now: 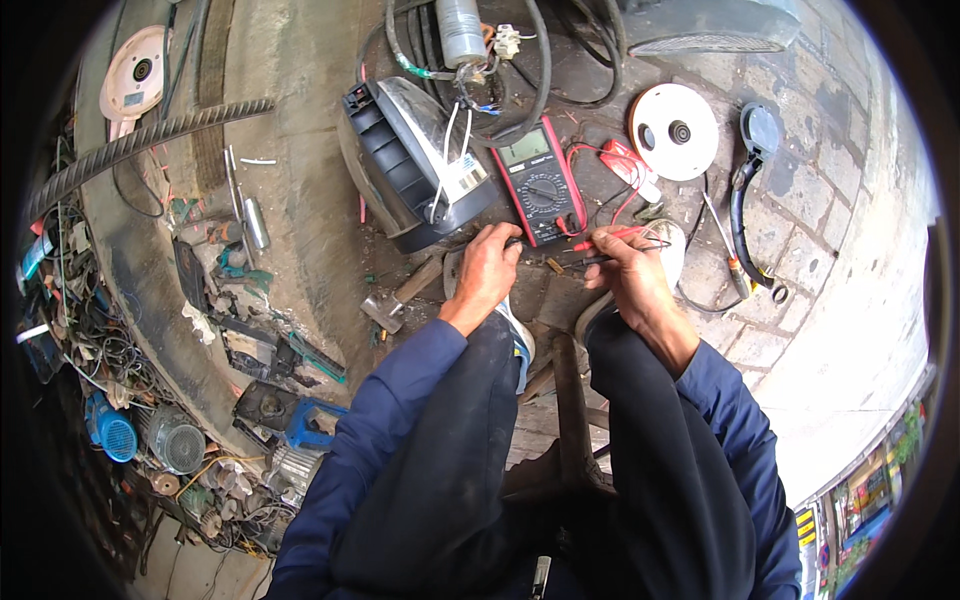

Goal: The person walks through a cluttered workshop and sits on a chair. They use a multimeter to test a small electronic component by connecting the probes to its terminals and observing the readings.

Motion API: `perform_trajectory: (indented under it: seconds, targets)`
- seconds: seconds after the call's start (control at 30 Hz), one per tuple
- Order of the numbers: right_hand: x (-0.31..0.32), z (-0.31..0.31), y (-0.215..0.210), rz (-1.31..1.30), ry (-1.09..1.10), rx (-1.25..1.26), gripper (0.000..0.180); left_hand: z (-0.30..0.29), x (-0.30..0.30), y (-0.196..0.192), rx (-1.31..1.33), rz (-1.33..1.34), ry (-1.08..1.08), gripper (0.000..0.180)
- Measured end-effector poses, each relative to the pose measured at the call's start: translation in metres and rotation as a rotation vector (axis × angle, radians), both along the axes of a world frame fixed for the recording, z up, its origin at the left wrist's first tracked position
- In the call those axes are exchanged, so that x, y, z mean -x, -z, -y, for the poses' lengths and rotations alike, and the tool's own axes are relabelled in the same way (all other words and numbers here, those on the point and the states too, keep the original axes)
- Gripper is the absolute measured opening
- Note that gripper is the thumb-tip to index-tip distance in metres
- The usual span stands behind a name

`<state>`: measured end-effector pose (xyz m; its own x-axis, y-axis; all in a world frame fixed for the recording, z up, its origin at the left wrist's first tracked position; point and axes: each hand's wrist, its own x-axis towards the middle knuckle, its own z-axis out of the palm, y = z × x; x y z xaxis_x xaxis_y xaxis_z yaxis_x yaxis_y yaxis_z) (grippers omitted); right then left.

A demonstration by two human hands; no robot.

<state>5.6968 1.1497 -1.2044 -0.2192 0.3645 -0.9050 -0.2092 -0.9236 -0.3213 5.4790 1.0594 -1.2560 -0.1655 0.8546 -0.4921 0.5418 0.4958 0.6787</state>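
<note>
A red-and-black multimeter [543,190] lies face up on the paving in front of me. My right hand [638,275] pinches the multimeter probes [622,234], a red one and a black one, just right of the meter's lower end. Their red lead loops back to the meter's socket. My left hand [487,272] is closed beside the meter's lower left corner, with something small and dark at its fingertips that I cannot make out. Beyond it rests a black appliance base [415,160] with a white cable tie and loose wires. A grey cylinder [460,32] with wires stands farther off.
A hammer [400,295] lies left of my left foot. On the right are a white disc [673,132], a screwdriver [738,265] and a black handle [742,190]. A ribbed steel bar [150,140] crosses the far left. Scrap motors [178,440] and wires are heaped at left.
</note>
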Motion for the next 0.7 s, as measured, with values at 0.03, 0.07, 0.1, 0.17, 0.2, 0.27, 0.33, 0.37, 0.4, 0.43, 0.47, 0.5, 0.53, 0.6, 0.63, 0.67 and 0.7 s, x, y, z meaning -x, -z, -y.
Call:
perform_trajectory:
  seconds: [0.03,0.07,0.1,0.17,0.2,0.27,0.33,0.37,0.4,0.43,0.47,0.5,0.53,0.6,0.63,0.67,0.7]
  targets:
    - [0.0,0.0,0.0,-0.001,0.006,0.011,0.016,0.0,0.0,0.0,0.009,-0.034,0.027,0.024]
    - [-0.001,0.0,0.0,0.0,0.006,0.006,0.016,0.0,-0.001,0.001,0.009,-0.033,0.026,0.025]
    - [0.0,0.001,0.001,-0.002,0.005,0.001,0.016,0.0,-0.001,0.001,0.009,-0.037,0.024,0.025]
    - [0.001,0.001,0.001,-0.011,-0.001,-0.007,0.017,0.0,0.0,-0.001,0.024,-0.055,0.016,0.027]
    - [0.002,0.001,0.002,-0.011,0.001,0.001,0.017,0.001,0.001,-0.002,0.012,-0.061,0.015,0.028]
    - [0.004,0.001,0.003,-0.023,0.01,0.007,0.017,0.002,0.001,-0.005,-0.02,-0.064,0.006,0.029]
    - [0.005,0.001,0.004,-0.024,-0.006,0.016,0.017,0.003,0.002,-0.007,-0.016,-0.072,0.011,0.03]
    - [0.005,0.002,0.004,-0.016,-0.014,0.022,0.017,0.004,0.003,-0.008,-0.018,-0.079,0.016,0.031]
    - [0.005,0.002,0.005,-0.027,-0.018,0.018,0.017,0.004,0.003,-0.009,-0.031,-0.085,0.018,0.031]
    - [0.005,0.003,0.005,-0.031,-0.024,0.016,0.018,0.004,0.003,-0.009,-0.022,-0.084,0.017,0.031]
    - [0.006,0.003,0.005,-0.036,-0.03,0.013,0.018,0.004,0.003,-0.01,-0.024,-0.083,0.013,0.03]
    - [0.006,0.004,0.005,-0.034,-0.04,0.014,0.018,0.003,0.003,-0.012,-0.027,-0.082,0.009,0.03]
    - [0.007,0.004,0.005,-0.032,-0.049,0.015,0.017,0.002,0.003,-0.014,-0.028,-0.069,-0.004,0.029]
    - [0.008,0.004,0.005,-0.017,-0.072,0.018,0.018,0.0,0.003,-0.02,-0.031,-0.042,-0.03,0.026]
    - [0.009,0.005,0.005,-0.004,-0.087,0.02,0.019,-0.002,0.003,-0.024,0.042,0.082,-0.104,0.025]
    - [0.01,0.005,0.004,0.018,-0.103,0.029,0.02,-0.003,0.002,-0.029,0.114,0.206,-0.177,0.024]
    - [0.011,0.005,0.004,0.012,-0.149,0.022,0.02,-0.004,0.001,-0.034,0.188,0.331,-0.25,0.023]
